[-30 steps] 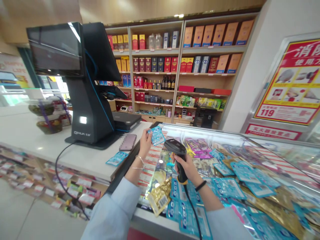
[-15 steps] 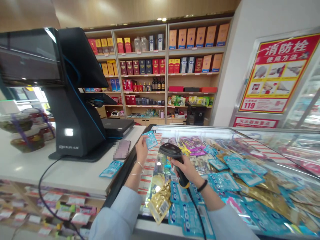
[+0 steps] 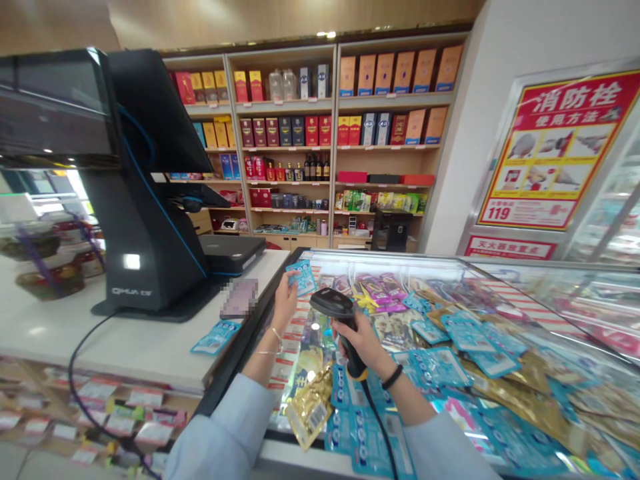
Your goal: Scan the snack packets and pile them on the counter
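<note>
My left hand (image 3: 285, 297) pinches a small blue packet (image 3: 303, 277) over the left edge of the glass-topped case. In my right hand (image 3: 364, 340) is a black barcode scanner (image 3: 337, 308), its head pointing left toward the packet and its fingers wrapped round the handle. The scanner's cable (image 3: 379, 420) runs down toward me. Below the scanner a gold packet (image 3: 310, 408) lies on the glass, beside several blue packets (image 3: 367, 433). A larger heap of blue packets (image 3: 470, 333) and gold packets (image 3: 517, 393) spreads to the right.
On the white counter (image 3: 150, 347) at left stand a black checkout terminal (image 3: 150, 220) and jars (image 3: 55, 273). A phone-like flat item (image 3: 239, 298), blurred out, and another blue packet (image 3: 215, 337) lie near the counter's edge. Shelves (image 3: 285, 107) of boxes line the back wall.
The whole view has shifted slightly. The scanner has moved a little left, closer to the blue packet. Both hands keep their hold.
</note>
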`<state>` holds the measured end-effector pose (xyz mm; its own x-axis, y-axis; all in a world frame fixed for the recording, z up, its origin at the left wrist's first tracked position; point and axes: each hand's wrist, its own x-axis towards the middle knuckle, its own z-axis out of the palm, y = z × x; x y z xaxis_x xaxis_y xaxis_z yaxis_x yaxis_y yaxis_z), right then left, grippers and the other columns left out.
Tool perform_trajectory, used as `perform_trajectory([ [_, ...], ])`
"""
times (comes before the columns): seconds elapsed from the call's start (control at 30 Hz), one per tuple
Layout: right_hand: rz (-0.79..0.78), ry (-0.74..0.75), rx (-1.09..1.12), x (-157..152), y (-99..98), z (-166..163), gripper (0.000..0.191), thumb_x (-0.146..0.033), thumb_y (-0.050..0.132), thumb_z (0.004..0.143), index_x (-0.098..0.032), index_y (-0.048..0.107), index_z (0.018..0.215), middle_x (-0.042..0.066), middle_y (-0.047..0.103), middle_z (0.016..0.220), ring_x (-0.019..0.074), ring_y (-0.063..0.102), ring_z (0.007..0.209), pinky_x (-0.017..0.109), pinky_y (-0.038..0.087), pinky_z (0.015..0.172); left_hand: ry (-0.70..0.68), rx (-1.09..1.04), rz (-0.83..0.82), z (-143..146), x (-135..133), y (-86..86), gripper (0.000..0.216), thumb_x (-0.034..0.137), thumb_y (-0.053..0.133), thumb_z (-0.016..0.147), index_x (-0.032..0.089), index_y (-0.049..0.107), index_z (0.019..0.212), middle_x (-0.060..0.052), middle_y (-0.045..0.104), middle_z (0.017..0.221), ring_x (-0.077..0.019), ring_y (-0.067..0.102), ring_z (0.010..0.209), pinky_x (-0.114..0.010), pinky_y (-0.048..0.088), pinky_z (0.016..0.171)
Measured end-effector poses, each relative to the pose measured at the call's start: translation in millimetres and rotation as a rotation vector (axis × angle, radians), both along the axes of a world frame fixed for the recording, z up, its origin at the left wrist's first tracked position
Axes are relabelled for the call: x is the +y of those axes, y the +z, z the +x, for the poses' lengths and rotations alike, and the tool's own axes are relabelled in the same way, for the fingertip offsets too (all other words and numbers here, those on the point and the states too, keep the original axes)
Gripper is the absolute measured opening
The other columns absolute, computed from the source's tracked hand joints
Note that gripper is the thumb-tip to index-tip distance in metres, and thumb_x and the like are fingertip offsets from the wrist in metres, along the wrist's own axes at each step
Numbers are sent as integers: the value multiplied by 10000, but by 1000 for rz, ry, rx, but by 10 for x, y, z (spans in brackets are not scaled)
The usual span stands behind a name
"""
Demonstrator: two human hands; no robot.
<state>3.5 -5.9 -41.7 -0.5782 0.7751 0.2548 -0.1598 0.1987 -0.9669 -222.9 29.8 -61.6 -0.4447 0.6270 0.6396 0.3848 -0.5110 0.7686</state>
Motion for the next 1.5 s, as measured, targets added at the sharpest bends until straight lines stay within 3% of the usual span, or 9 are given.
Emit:
perform_trajectory([
  [0.17,2,0,-2,15,-22,-12,335,-507,657,752,-196,532,746,-36,556,535,104,487,333,230,400,345,-64,-31,79,-28,19,-3,424,344,538,905,222,481,1306,-97,616,1202,-200,635,1014,-358,530,896],
  [0.3,4,-20,-30,20,-23,1,350,-526,644,757,-196,531,732,-25,567,523,110,483,331,236,398,348,-134,-86,77,-50,15,16,603,386,559,907,241,340,1450,-115,610,1253,-213,649,1054,-378,548,911],
  [1.0,30,-5,-44,19,-20,13,332,-522,619,781,-201,539,753,-23,566,493,124,496,330,239,398,350,-161,-64,68,-49,24,5,629,392,567,906,228,333,1467,-134,586,1297,-221,627,1117,-388,551,932],
  [1.3,17,-23,-37,7,1,4,349,-531,632,766,-194,549,733,-26,550,476,127,507,336,233,397,347,-131,-92,73,-23,-50,80,641,379,580,886,234,339,1462,-123,619,1249,-220,640,1096,-391,544,936],
  [1.5,37,-26,-49,3,0,16,369,-545,623,781,-196,548,688,-27,526,434,125,486,321,236,390,347,-148,-116,56,-32,-15,55,670,398,591,873,238,322,1466,-140,582,1327,-211,649,1084,-366,563,898],
])
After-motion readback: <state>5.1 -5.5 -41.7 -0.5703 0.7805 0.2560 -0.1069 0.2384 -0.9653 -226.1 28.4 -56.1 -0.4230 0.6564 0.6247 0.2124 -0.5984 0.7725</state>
